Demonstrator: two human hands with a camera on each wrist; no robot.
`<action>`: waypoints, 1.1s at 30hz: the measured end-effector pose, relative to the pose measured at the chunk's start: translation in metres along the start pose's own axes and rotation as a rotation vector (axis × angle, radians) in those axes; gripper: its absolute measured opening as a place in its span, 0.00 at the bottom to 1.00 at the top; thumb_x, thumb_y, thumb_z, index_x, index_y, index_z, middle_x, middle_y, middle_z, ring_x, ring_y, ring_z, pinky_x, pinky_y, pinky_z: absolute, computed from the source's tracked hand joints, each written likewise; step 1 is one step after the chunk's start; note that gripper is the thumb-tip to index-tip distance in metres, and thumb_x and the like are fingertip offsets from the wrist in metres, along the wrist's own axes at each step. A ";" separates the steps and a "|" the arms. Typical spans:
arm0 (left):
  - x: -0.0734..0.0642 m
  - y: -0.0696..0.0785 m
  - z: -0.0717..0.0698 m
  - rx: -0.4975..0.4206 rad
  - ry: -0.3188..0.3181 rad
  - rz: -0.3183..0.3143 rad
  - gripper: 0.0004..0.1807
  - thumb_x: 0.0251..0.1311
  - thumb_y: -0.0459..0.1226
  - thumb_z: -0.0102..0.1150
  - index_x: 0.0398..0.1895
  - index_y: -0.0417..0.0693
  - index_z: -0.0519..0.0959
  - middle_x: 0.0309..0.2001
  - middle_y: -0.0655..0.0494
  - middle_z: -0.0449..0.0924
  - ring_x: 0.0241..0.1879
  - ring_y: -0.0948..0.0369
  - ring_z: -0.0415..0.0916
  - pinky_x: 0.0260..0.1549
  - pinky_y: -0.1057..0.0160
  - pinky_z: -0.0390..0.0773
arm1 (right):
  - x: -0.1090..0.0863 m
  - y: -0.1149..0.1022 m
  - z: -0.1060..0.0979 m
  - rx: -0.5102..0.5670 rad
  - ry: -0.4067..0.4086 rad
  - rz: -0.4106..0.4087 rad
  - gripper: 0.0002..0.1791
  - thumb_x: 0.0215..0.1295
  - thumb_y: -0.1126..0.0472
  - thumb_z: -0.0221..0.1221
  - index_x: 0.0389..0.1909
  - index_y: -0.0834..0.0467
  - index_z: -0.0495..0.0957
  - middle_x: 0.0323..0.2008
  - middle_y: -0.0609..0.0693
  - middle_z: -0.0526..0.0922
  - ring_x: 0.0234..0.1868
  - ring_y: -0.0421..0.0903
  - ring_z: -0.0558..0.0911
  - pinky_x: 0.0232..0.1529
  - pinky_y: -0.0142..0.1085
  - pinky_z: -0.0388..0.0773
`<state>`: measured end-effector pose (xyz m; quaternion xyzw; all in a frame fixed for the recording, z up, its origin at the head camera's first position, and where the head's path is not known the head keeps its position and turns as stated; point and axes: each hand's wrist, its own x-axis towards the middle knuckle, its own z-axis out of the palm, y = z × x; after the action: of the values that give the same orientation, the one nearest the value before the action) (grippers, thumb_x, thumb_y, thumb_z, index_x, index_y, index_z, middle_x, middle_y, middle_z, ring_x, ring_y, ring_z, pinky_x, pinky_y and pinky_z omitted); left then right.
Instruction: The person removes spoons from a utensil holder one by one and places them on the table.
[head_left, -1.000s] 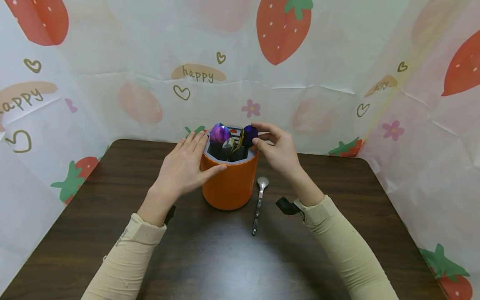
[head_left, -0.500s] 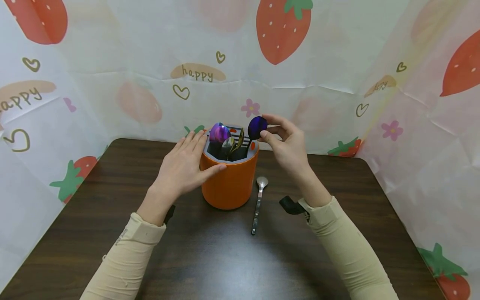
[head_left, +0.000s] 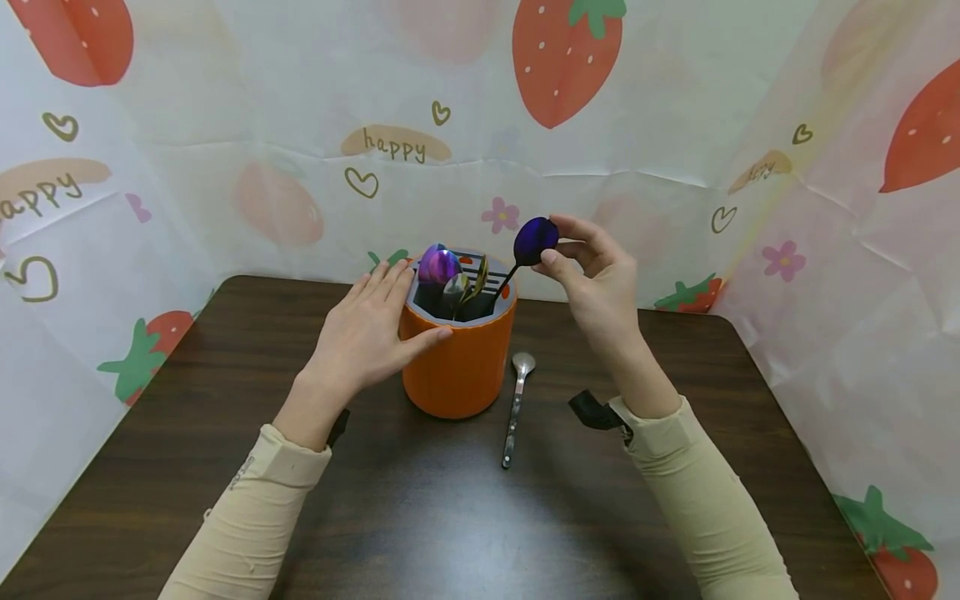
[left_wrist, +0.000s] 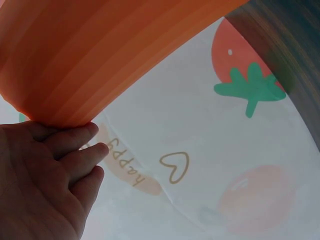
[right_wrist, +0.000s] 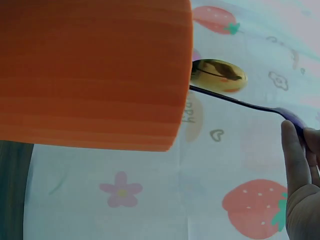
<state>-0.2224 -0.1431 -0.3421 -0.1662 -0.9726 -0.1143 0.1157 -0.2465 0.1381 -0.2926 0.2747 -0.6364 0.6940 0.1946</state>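
An orange utensil holder [head_left: 459, 375] with a pale grey slotted top stands upright on the table. My left hand [head_left: 366, 329] rests on its left rim, fingers straight and thumb along the front. At the holder's right side, my right hand [head_left: 600, 279] pinches a dark purple spoon [head_left: 536, 241] by its bowl, between thumb and fingers. The spoon leans right, its thin dark handle running down into the holder, where the lower end is hidden. Other spoons stand bowl up in the holder: a shiny purple spoon [head_left: 440, 265], a silver spoon [head_left: 456, 289] and a gold spoon [right_wrist: 220, 75].
A silver spoon with a dark, dotted handle [head_left: 513, 417] lies on the dark wooden table [head_left: 360, 517], to the right of the holder. Strawberry-printed cloth [head_left: 300, 100] hangs behind and at both sides of the table.
My right hand has drawn the dark purple spoon up and to the right, so more of its handle shows above the holder. The left hand has stayed on the rim.
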 end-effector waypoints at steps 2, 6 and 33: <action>0.000 0.000 0.000 0.000 -0.006 -0.002 0.60 0.65 0.76 0.43 0.84 0.41 0.50 0.83 0.44 0.50 0.82 0.45 0.45 0.80 0.46 0.46 | -0.001 -0.001 -0.002 0.012 0.009 -0.018 0.22 0.66 0.81 0.61 0.61 0.74 0.76 0.50 0.54 0.82 0.43 0.47 0.85 0.48 0.40 0.88; 0.000 0.000 -0.001 0.000 -0.019 -0.007 0.60 0.65 0.76 0.43 0.84 0.42 0.49 0.83 0.45 0.48 0.83 0.46 0.43 0.81 0.46 0.45 | -0.003 -0.004 -0.006 0.038 0.032 -0.059 0.22 0.67 0.81 0.61 0.61 0.72 0.77 0.51 0.55 0.82 0.45 0.48 0.86 0.48 0.42 0.88; 0.001 0.000 0.000 -0.009 -0.013 -0.011 0.60 0.64 0.76 0.43 0.84 0.41 0.50 0.83 0.45 0.48 0.83 0.46 0.43 0.80 0.46 0.45 | -0.021 -0.036 -0.058 0.359 0.320 -0.178 0.21 0.63 0.83 0.62 0.57 0.75 0.78 0.48 0.64 0.81 0.43 0.53 0.85 0.48 0.43 0.88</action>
<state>-0.2231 -0.1433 -0.3419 -0.1622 -0.9737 -0.1181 0.1080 -0.2154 0.2012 -0.2799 0.2466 -0.4374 0.8106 0.3013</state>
